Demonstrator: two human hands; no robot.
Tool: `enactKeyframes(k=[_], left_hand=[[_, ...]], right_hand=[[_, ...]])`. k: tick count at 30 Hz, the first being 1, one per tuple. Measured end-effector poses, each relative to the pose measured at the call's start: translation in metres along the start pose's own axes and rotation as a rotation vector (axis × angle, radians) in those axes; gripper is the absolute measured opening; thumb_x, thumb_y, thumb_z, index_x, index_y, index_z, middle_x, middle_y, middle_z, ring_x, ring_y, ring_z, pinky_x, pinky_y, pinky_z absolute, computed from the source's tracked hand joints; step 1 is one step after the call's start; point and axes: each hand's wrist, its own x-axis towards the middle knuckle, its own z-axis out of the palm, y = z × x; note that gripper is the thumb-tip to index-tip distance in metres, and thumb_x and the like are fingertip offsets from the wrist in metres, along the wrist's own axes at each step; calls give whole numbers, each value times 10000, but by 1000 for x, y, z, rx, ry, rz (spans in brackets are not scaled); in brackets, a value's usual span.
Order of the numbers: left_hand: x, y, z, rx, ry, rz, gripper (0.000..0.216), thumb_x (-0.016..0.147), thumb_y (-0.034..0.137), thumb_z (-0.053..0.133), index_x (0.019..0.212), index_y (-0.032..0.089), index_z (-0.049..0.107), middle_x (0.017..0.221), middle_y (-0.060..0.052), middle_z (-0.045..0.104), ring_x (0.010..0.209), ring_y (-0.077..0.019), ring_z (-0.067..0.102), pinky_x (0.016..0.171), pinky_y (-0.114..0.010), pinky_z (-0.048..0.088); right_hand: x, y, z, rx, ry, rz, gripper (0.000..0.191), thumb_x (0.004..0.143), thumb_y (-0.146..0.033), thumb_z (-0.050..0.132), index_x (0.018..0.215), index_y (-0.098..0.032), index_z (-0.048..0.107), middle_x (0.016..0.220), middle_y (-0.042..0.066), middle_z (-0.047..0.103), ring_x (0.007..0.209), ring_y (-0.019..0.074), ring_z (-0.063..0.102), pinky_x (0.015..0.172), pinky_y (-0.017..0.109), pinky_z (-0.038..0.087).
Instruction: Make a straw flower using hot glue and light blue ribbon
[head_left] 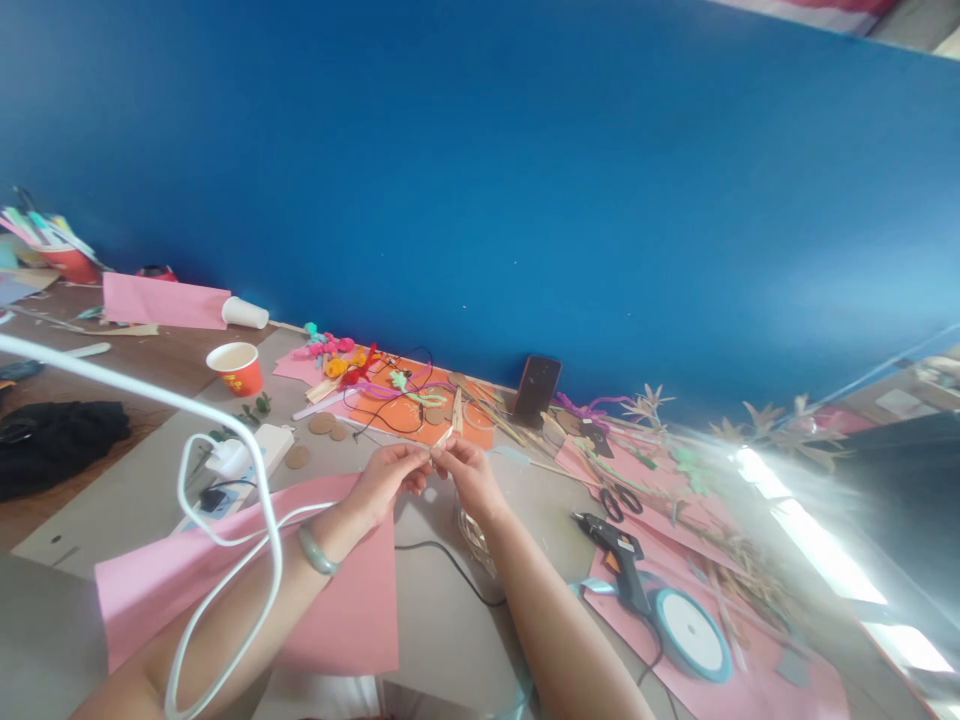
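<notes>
Over the middle of the table, my left hand [395,472] and my right hand [471,478] meet at the fingertips, both closed in a pinch. A small pale strip [445,436] pokes up at my right fingertips; its kind is too small to tell. Whatever lies between the left fingers is hidden. Just beyond is an orange sheet [476,437] with cords and craft pieces. Below my left forearm lies a pink paper sheet [352,630]. A coil of pale cord [472,540] sits under my right wrist.
A white cable [264,480] loops over my left forearm, near a power strip [270,450] and a red paper cup [236,370]. A phone [537,390] leans against the blue wall. To the right are scissors [621,500], a glue gun [619,550] and a ribbon spool [691,632].
</notes>
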Motion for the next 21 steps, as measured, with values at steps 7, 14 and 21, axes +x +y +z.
enactKeyframes(k=[7,14,21], left_hand=[[0,-2,-1,-24,2,-44,219,696,327,725,737,117,679,662,-51,669,493,-81,542,479,-199,403],[0,-2,0,0,10,-1,210,692,320,720,717,120,660,656,-43,658,485,-79,524,478,-202,400],[0,0,0,-19,14,42,236,678,349,735,728,132,657,627,-7,621,502,-82,513,489,-210,393]], right_hand=[[-1,0,2,7,5,-15,231,697,-386,733,655,-193,612,559,-32,567,513,101,440,548,252,372],[0,1,1,2,2,-3,211,698,-377,730,665,-197,623,564,-24,577,519,108,437,547,256,369],[1,5,-2,42,-24,2,174,675,-357,722,743,-206,672,625,-10,612,543,122,473,570,270,392]])
